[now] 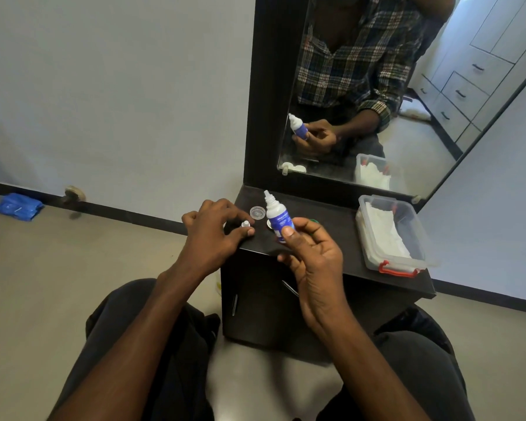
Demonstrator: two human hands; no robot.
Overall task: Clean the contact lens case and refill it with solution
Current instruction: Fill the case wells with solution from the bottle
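While right hand [308, 253] grips the white squeeze bottle w/ blue label [277, 219] upright, nozzle up and tipped slightly left, the clear round lens-case well [257, 212] sits just left of it on the dark cabinet top [331, 238]. Left hand [213, 229] pinches small white cap [245, 225].

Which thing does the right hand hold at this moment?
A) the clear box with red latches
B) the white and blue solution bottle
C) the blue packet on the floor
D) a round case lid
B: the right hand grips the solution bottle, nozzle up, above the dark tabletop.
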